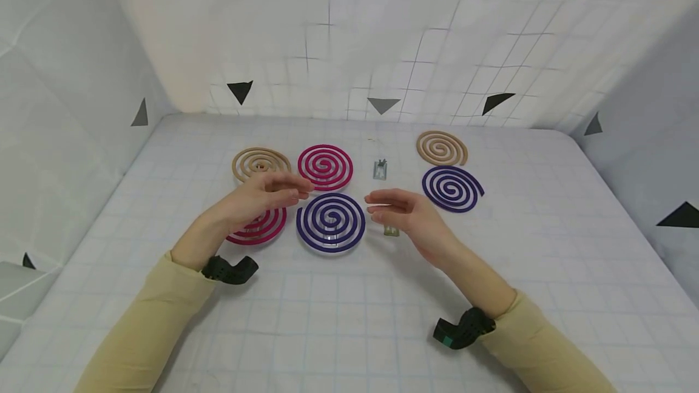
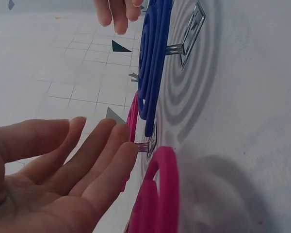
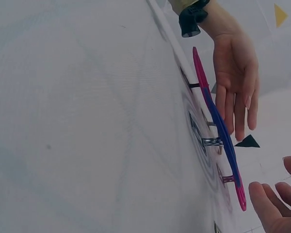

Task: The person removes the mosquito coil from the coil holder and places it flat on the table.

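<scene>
head: high, fwd/down on tbl (image 1: pixel 327 332); L/R wrists: low, close, along tbl; all share mid blue spiral (image 1: pixel 332 217)

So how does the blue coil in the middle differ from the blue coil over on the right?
The middle blue coil is raised on a small metal stand, while the right-hand blue coil appears to lie on the table, no stand showing. Seen from the head, the middle blue coil's outer end is at its left edge; the right-hand blue coil's is at its right. Both are blue spirals.
</scene>
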Demonstrator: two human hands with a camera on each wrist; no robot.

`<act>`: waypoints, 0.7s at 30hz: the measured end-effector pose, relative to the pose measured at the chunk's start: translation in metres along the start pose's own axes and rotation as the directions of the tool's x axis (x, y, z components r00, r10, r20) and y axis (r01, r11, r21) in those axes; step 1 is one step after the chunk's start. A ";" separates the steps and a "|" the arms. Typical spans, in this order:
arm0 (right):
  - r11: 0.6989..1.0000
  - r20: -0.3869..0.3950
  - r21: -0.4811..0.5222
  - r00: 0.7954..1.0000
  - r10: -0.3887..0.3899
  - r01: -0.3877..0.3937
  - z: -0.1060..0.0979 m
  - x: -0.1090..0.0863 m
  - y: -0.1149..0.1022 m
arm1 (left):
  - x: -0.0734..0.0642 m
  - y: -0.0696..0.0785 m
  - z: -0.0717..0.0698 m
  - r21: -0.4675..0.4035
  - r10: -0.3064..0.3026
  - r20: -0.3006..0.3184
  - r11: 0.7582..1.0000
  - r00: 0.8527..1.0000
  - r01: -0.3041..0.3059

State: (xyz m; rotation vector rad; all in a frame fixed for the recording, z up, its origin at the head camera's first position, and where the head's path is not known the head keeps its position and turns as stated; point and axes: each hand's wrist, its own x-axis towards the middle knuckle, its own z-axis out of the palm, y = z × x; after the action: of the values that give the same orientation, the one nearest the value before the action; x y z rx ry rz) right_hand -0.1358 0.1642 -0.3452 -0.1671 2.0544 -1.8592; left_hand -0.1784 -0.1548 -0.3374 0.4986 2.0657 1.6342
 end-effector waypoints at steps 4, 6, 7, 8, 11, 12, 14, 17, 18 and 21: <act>1.000 0.000 -0.004 1.000 0.000 0.000 0.003 -0.001 0.001 | 0.000 0.001 0.002 0.062 -0.010 0.005 0.998 1.000 0.009; 1.000 0.001 -0.014 1.000 -0.005 0.005 0.004 -0.001 0.002 | 0.000 0.001 0.003 0.106 -0.013 -0.001 0.994 1.000 0.013; 1.000 -0.001 -0.018 1.000 -0.005 0.005 0.004 -0.001 0.002 | 0.000 0.001 0.003 0.122 -0.016 -0.003 0.992 1.000 0.017; 1.000 0.000 -0.023 1.000 -0.006 0.007 0.004 -0.001 0.003 | 0.001 0.001 0.004 0.139 -0.019 -0.005 0.990 1.000 0.020; 0.999 0.009 -0.038 1.000 -0.012 0.013 0.004 -0.001 0.005 | 0.000 0.002 0.005 0.166 -0.040 -0.009 0.985 0.999 0.041; 0.999 0.012 -0.038 1.000 -0.010 0.010 0.004 -0.001 0.006 | 0.000 0.002 0.006 0.164 -0.045 -0.007 0.985 0.999 0.046; 0.999 0.021 -0.040 1.000 -0.005 0.006 0.005 -0.001 0.006 | -0.001 0.002 0.006 0.158 -0.050 0.000 0.986 0.999 0.049; 0.999 0.031 -0.042 0.999 0.006 -0.005 0.007 -0.001 0.006 | -0.001 0.001 0.007 0.135 -0.051 0.014 0.990 0.999 0.049; 0.999 0.034 -0.047 0.999 0.009 -0.008 0.008 -0.001 0.007 | -0.001 0.001 0.008 0.125 -0.051 0.017 0.991 0.999 0.048; 0.998 0.040 -0.062 0.999 0.022 -0.019 0.008 0.000 0.009 | 0.000 0.001 0.009 0.109 -0.039 0.023 0.993 0.999 0.036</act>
State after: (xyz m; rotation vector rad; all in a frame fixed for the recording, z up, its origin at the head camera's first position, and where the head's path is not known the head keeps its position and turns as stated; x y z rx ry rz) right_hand -0.1316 0.1577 -0.3542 -0.1975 2.0792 -1.7666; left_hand -0.1729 -0.1471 -0.3380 0.5108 2.1408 1.4925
